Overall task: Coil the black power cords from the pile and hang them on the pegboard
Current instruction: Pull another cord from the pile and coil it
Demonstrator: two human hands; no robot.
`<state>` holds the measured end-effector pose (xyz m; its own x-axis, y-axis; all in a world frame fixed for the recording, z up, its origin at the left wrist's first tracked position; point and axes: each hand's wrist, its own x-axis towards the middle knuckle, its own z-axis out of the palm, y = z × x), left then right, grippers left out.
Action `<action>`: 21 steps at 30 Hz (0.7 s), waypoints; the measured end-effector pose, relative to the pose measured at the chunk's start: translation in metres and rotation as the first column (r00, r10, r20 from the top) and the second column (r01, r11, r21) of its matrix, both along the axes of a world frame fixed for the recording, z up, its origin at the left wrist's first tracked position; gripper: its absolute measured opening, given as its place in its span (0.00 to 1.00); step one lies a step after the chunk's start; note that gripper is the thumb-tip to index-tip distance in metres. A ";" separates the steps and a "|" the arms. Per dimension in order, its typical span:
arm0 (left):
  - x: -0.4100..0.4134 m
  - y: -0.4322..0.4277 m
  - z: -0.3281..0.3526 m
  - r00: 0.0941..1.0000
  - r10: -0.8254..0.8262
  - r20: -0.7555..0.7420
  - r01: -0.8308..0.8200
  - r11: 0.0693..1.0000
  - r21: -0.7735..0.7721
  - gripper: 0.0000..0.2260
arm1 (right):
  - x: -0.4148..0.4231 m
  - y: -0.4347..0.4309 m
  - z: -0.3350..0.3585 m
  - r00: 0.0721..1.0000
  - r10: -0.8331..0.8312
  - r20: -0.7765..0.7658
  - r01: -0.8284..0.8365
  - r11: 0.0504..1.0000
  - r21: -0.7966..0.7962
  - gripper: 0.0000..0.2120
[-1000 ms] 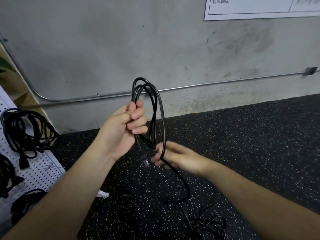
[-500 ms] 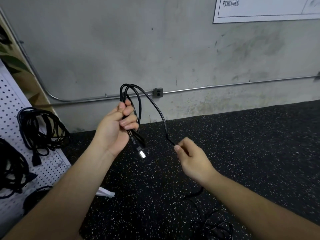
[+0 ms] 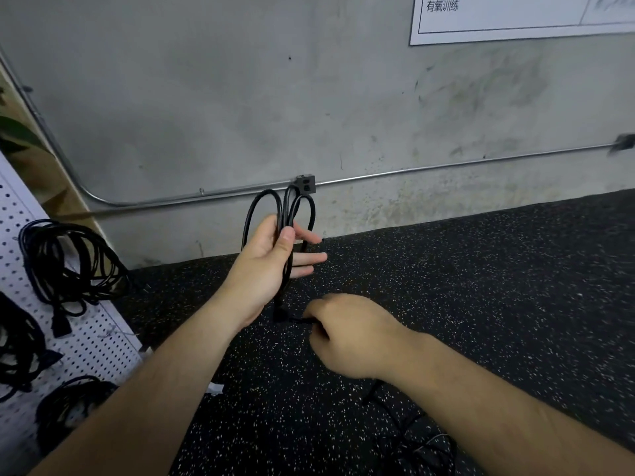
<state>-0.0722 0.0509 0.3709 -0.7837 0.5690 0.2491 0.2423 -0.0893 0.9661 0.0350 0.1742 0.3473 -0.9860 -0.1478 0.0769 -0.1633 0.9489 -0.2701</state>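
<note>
At the far left I see the white perforated pegboard, with several bundled black cords already hanging on it. Right of it, in the middle of my view, the left hand holds up the black power cord as a few upright loops in front of the grey concrete wall. The thumb pins the strands against the palm, while the fingers lie straight and slightly spread, pointing right behind the strands. The loops rise above the hand and the strands drop below it. Just nearer and to the right, the right hand is knuckles up, its fingers curled and pinching the same cord low down, below the left hand. The two hands are near but apart. At the near right, partly behind the right forearm, a loose pile of black cords lies on the black speckled rubber floor.
</note>
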 end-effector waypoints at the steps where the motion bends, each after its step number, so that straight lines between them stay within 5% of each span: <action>1: -0.001 0.001 -0.002 1.000 -0.005 -0.019 0.004 0.999 -0.034 0.09 | 0.001 0.003 0.002 1.000 0.016 -0.024 -0.016 1.000 0.004 0.08; 4: -0.006 0.001 -0.007 0.997 -0.036 -0.070 0.027 0.992 -0.126 0.09 | 0.007 0.012 0.014 0.996 -0.007 -0.089 0.008 1.000 0.015 0.08; 8: -0.008 0.002 -0.013 0.978 -0.066 -0.199 0.010 0.963 -0.269 0.07 | 0.015 0.022 0.033 0.959 -0.267 -0.101 0.266 0.964 -0.018 0.17; 11: -0.011 0.001 -0.012 0.942 0.000 -0.335 -0.128 0.925 -0.359 0.08 | 0.021 0.036 0.043 0.936 -0.314 0.160 0.331 0.939 -0.092 0.15; 13: -0.016 -0.003 -0.009 0.934 0.067 -0.351 -0.191 0.924 -0.330 0.08 | 0.027 0.051 0.046 0.884 -0.129 0.450 0.277 0.919 -0.282 0.11; 15: -0.022 -0.008 -0.007 0.923 0.094 -0.373 -0.222 0.922 -0.316 0.09 | 0.030 0.066 0.042 0.819 0.167 0.549 0.213 0.800 -0.561 0.08; 17: -0.028 -0.010 -0.006 0.904 0.134 -0.405 -0.264 0.921 -0.286 0.09 | 0.031 0.077 0.032 0.772 0.406 0.489 0.209 0.564 -0.799 0.07; 19: -0.033 -0.013 -0.005 0.892 0.192 -0.409 -0.302 0.926 -0.225 0.09 | 0.028 0.086 0.022 0.731 0.545 0.411 0.252 0.344 -0.905 0.10; 21: -0.034 -0.016 -0.002 0.884 0.219 -0.413 -0.325 0.923 -0.206 0.09 | 0.026 0.092 0.017 0.749 0.548 0.372 0.287 0.239 -0.928 0.12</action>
